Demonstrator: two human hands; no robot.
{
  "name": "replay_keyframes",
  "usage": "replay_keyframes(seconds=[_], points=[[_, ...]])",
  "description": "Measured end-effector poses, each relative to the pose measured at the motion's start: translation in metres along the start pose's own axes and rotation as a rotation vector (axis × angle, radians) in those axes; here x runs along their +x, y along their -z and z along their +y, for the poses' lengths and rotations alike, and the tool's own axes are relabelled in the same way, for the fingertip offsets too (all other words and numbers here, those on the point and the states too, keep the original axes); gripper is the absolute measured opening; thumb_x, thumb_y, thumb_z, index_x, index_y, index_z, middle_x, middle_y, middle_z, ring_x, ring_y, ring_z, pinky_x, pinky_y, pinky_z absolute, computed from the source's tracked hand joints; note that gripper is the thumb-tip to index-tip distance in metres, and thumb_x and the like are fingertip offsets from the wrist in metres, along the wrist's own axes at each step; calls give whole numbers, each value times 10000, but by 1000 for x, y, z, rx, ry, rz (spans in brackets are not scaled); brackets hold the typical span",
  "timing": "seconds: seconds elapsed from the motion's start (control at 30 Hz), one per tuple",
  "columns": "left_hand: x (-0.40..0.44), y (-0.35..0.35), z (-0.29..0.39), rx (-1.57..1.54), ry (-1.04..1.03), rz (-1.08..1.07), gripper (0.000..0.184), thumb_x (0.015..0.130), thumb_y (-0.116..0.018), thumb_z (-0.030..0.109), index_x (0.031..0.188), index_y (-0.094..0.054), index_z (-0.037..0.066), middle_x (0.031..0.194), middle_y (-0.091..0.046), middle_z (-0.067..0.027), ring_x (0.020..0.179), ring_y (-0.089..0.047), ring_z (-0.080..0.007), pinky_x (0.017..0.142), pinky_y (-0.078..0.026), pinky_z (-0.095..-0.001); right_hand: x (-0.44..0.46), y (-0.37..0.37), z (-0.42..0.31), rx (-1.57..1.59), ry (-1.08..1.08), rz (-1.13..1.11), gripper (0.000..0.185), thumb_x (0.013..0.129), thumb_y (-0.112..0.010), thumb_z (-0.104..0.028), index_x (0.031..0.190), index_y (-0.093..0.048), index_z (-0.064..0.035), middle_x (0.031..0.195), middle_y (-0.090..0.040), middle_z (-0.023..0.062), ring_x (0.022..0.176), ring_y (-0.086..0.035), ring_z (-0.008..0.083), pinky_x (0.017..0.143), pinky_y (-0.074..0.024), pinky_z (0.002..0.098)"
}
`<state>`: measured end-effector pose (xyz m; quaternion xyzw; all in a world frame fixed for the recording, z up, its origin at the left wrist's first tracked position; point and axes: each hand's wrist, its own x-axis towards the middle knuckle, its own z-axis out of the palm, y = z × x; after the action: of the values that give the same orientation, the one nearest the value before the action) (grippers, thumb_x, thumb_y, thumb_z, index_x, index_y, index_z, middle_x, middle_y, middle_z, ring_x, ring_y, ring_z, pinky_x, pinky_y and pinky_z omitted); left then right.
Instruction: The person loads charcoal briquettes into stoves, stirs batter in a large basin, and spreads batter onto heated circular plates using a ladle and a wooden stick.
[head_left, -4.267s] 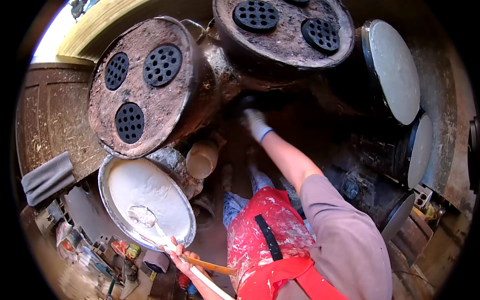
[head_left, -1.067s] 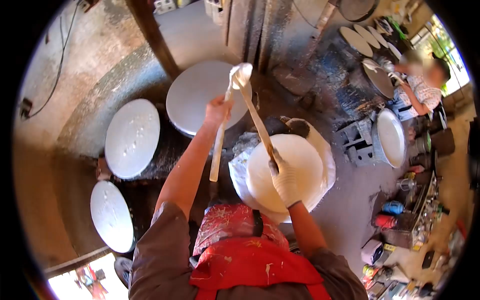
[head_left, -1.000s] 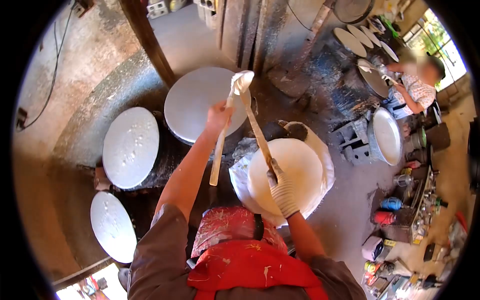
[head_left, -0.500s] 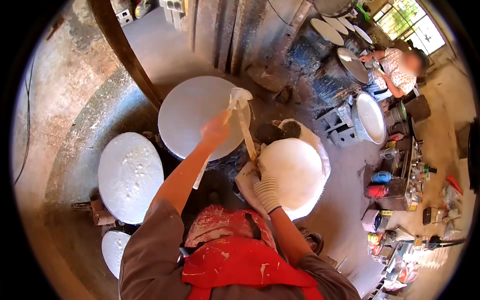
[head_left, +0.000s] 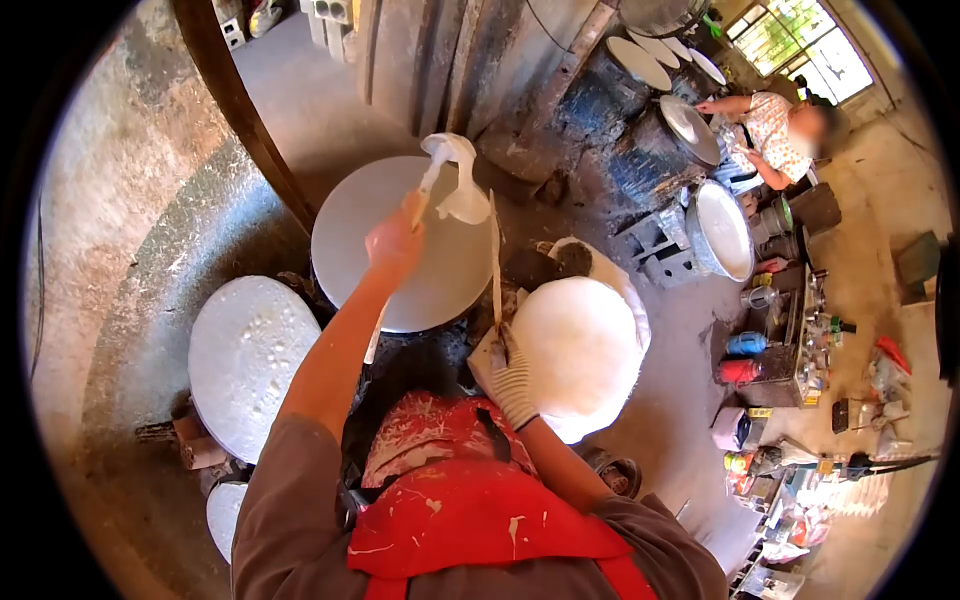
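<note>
My left hand (head_left: 396,242), bare, is closed around the handle of a batter-coated ladle (head_left: 455,148). White batter (head_left: 464,205) hangs from the ladle and falls onto the far right part of a round grey griddle (head_left: 380,265). My right hand (head_left: 515,385), in a striped glove, is closed on a long thin wooden stick (head_left: 496,265) that points away past the griddle's right edge. A pale flat piece lies by its fingers; I cannot make out what it is. Right beside this hand is a broad, round white mound (head_left: 580,345) with a pale cloth behind it.
Left of the griddle stand a round pan with bubbly white content (head_left: 250,360) and a smaller one (head_left: 225,515). A slanting post (head_left: 245,110) rises behind. Another person (head_left: 775,135) works at round-topped drums (head_left: 690,130) on the right, near a basin of white liquid (head_left: 722,230).
My left hand has moved left and slightly away with the ladle, which now tips batter onto the griddle. The stick in my right hand has swung more upright in view.
</note>
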<state>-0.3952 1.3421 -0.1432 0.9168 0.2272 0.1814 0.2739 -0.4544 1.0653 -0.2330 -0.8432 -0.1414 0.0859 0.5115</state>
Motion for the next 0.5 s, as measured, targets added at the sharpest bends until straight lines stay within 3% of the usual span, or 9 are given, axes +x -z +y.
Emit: replay_keyframes(seconds=[0.07, 0.13, 0.17, 0.2, 0.27, 0.3, 0.37, 0.5], points=[[13, 0, -5, -30, 7, 42, 505, 788, -503, 182, 1269, -363, 240, 997, -589, -94, 851, -585, -302, 692, -462, -410, 7, -15, 18, -58, 27, -7, 415, 880, -471, -81, 1284, -390, -34, 1168, -508, 131, 1022, -480, 193, 924, -373, 277], [18, -5, -20, 9, 19, 65, 487, 774, -512, 188, 1241, -380, 234, 941, -599, -102, 837, -586, -303, 676, -460, -415, 8, -28, 38, 465, -96, 87, 311, 898, -421, -128, 1170, -462, 19, 993, -546, 142, 936, -501, 234, 875, -386, 279], [23, -1, -19, 4, 21, 68, 487, 774, -512, 188, 1241, -380, 234, 941, -599, -102, 837, -586, -303, 676, -460, -415, 15, -33, 52, 459, -93, 85, 311, 898, -421, -128, 1170, -462, 19, 993, -546, 142, 936, -501, 234, 875, -386, 279], [26, 3, -20, 24, 117, -30, 483, 769, -516, 192, 1233, -386, 226, 932, -602, -106, 841, -585, -303, 681, -459, -415, 21, -39, 67, -107, 63, 26, 320, 904, -413, -139, 1185, -467, 5, 962, -549, 135, 915, -505, 214, 858, -391, 273], [27, 7, -23, 39, 221, -131, 480, 763, -521, 196, 1225, -392, 217, 924, -604, -109, 846, -583, -304, 686, -458, -415, 31, -50, 58, -679, 219, -45, 330, 909, -404, -149, 1200, -472, -9, 931, -552, 128, 895, -508, 194, 842, -396, 267], [27, 8, -24, 46, 221, -129, 475, 760, -523, 202, 1218, -399, 212, 927, -604, -111, 856, -581, -304, 698, -456, -413, 39, -62, 48, -297, 76, 58, 349, 893, -439, -131, 1224, -454, -22, 956, -575, 146, 873, -532, 200, 827, -413, 278], [25, 7, -31, 53, 230, -126, 470, 757, -526, 208, 1212, -405, 206, 929, -604, -112, 865, -578, -303, 710, -455, -411, 56, -73, -11, 98, -115, 124, 377, 879, -470, -121, 1243, -439, -32, 1011, -591, 183, 895, -560, 218, 824, -423, 291], [13, -3, -50, 33, 198, -57, 457, 751, -526, 216, 1197, -426, 199, 934, -602, -116, 876, -575, -306, 724, -452, -414, 105, -101, -91, 44, -99, 84, 385, 870, -476, -181, 1219, -455, -22, 1085, -555, 232, 1014, -546, 278, 865, -404, 310]])
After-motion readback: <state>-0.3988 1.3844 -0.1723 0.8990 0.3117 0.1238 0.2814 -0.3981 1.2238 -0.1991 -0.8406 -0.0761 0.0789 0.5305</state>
